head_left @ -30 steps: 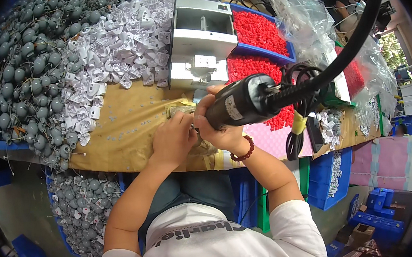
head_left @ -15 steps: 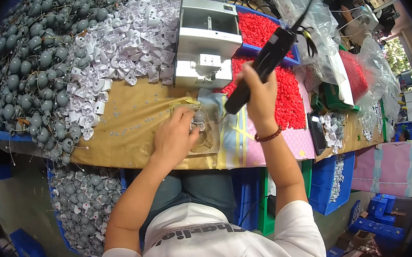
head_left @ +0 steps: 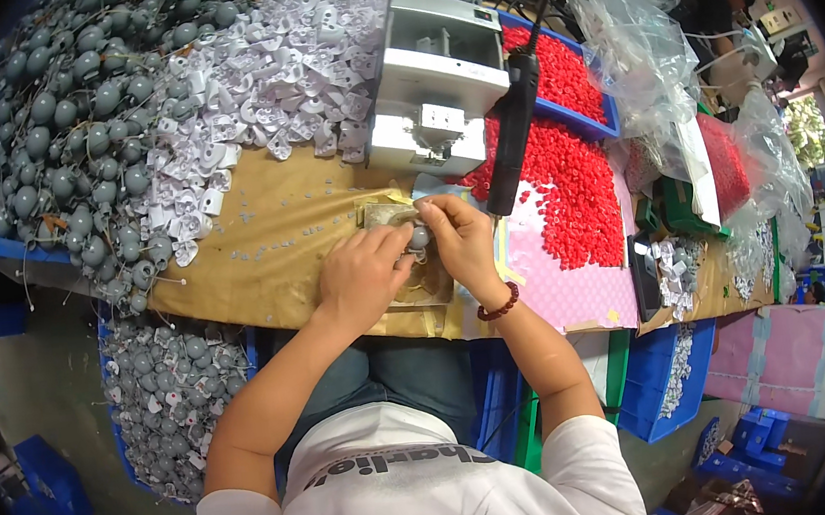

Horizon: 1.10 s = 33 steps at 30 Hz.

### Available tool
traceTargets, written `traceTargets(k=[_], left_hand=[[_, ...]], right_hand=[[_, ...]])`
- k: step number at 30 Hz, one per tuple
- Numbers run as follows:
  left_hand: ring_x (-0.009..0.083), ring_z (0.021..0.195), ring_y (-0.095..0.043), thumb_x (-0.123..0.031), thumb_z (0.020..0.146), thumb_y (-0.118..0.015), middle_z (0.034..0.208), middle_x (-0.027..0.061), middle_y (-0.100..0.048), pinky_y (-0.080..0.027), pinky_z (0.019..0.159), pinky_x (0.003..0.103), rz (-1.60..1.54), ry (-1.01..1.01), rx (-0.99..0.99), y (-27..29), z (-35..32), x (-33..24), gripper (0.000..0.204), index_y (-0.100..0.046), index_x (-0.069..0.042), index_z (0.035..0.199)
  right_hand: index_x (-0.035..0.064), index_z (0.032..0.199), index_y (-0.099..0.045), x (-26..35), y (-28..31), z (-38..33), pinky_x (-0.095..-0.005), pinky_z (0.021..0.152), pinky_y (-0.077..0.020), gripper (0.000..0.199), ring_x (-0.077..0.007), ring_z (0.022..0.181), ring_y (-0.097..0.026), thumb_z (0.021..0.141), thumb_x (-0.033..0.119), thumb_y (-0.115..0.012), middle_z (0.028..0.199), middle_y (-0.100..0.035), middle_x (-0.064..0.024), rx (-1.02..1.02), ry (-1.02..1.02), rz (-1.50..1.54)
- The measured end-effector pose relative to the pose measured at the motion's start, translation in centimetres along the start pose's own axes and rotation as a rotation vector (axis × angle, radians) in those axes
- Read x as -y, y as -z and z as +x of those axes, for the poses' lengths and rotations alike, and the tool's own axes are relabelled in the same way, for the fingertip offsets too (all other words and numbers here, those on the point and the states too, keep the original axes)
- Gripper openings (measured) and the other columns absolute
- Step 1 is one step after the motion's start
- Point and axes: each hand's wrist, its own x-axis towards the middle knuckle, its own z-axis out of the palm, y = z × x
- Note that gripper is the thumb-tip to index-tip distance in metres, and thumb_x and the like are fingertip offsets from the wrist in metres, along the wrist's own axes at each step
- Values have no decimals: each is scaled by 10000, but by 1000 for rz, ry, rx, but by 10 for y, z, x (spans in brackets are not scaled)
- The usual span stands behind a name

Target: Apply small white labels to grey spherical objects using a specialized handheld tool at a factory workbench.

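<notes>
A small grey ball-shaped part (head_left: pixel 419 238) sits over a shallow clear tray (head_left: pixel 415 299) at the table's front edge. My left hand (head_left: pixel 362 278) lies over the tray's left side, its fingers closed against the part. From the right, my right hand (head_left: pixel 464 245) pinches at the part's upper side with thumb and forefinger; what lies between those fingertips is too small to make out. A black electric screwdriver (head_left: pixel 517 126) hangs upright just beyond my right hand, touched by neither hand.
Behind the tray stands a grey-and-white metal machine (head_left: pixel 430 85). White plastic pieces (head_left: pixel 263 82) and grey balls with wires (head_left: pixel 39 146) are heaped at left. Red small parts (head_left: pixel 566 191) spread at right, some in a blue bin (head_left: pixel 608 111). Below the table is a bin of grey parts (head_left: pixel 170 393).
My right hand has let go of the screwdriver and come down left to the grey part. The screwdriver now hangs more upright. My left hand stays at the tray.
</notes>
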Motion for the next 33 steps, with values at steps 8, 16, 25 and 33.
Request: traceTargets(k=[8,16,25,33], left_hand=[[261,937,-661,-224,848,-682,997,64,-650,-549,769,394,81,-96,-18,-2,-4,3,198,-683,-79,982],[207,964,-682,-205,877,-735,1106,63,-670,-567,775,365,-455,301,-147,34,-76,19,403,-637,-54,1238],[152,793,-643,-223,896,-765,993,84,-726,-528,690,312,112,1301,-964,279,-395,116,438,-623,-24,1260],[96,629,-499,-219,956,-652,780,-9,-597,-386,548,276,-135,1475,-776,296,-596,155,136,-611,-94,924]], right_hand=[[-7,1031,-699,-24,-7,15,-355,692,-517,159,-243,752,-657,1010,116,-601,889,-709,-151,-94,222,-329],[-37,1247,-617,-4,28,5,-282,780,-544,254,-153,899,-668,1037,98,-568,1020,-705,-90,433,-91,197],[-19,1221,-635,-50,108,27,-216,743,-530,238,-90,840,-634,1070,150,-561,971,-680,-49,263,-215,357],[11,1230,-648,-76,156,26,-211,738,-513,234,-81,850,-637,1060,157,-580,976,-691,-44,162,-270,268]])
